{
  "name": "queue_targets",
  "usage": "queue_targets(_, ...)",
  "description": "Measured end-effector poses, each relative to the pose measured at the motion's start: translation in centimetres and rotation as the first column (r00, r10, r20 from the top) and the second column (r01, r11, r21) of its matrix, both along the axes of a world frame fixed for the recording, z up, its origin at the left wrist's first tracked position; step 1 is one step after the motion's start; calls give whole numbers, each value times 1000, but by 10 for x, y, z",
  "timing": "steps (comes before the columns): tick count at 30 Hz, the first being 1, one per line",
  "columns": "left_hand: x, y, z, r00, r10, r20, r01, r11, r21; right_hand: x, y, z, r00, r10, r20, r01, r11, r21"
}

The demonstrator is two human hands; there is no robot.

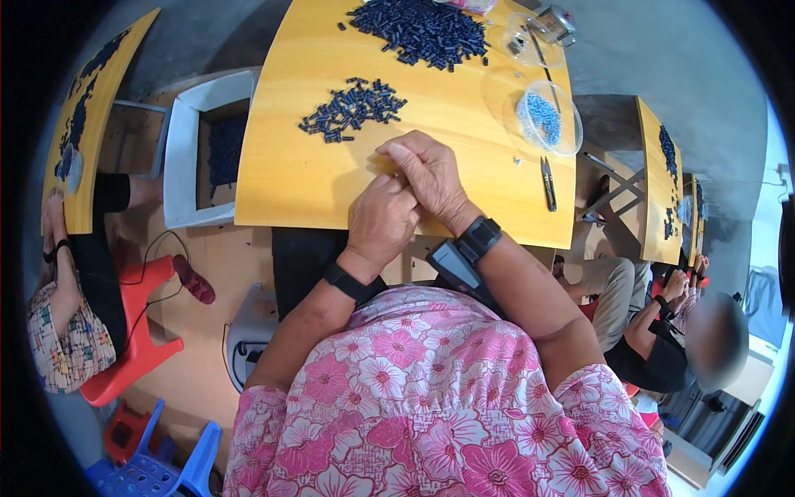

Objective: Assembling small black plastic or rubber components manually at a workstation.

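My left hand point(383, 217) and my right hand point(428, 176) meet over the near part of the yellow table point(281, 186). Both have their fingers curled and pressed together. Whatever lies between the fingertips is too small or too hidden to name. Just beyond them is a small heap of short dark blue cylindrical pieces point(354, 109). Farther back spreads a larger pile of the same dark pieces point(426, 33). To the right of my hands, a clear plastic tub point(573, 124) holds many small light blue parts point(540, 118). Black thread snips point(548, 184) lie nearer the table's right edge.
A second clear tub point(515, 50), with a thin dark stick across it, and a metal canister point(557, 25) stand at the back right. A white box point(184, 178) with dark pieces sits left of the table. People work at side tables; a red stool point(137, 331) stands at left.
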State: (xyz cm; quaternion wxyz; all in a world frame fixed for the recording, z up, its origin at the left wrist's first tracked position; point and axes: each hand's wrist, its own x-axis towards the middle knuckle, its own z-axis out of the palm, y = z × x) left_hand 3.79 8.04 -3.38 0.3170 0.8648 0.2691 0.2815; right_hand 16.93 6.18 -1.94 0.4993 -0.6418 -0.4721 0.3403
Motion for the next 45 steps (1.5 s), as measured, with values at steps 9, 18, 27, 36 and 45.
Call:
queue_targets(9,2,0,-2,998,7,58,-8,1000,26,2,-2,-3,988,57,146,-62,998,30)
queue_targets(18,3,0,-6,998,18,58,-26,991,133,1,-1,3,962,91,258,-125,985,117)
queue_targets(27,1,-1,-9,997,57,57,-62,993,99,4,-5,0,912,180,369,-238,964,116)
queue_targets(36,1,4,-4,999,-8,46,6,999,34,2,0,-4,1000,-10,-17,11,998,60)
queue_targets(45,-1,9,3,994,-35,104,46,993,-105,31,-28,12,945,-207,-254,187,977,-100)
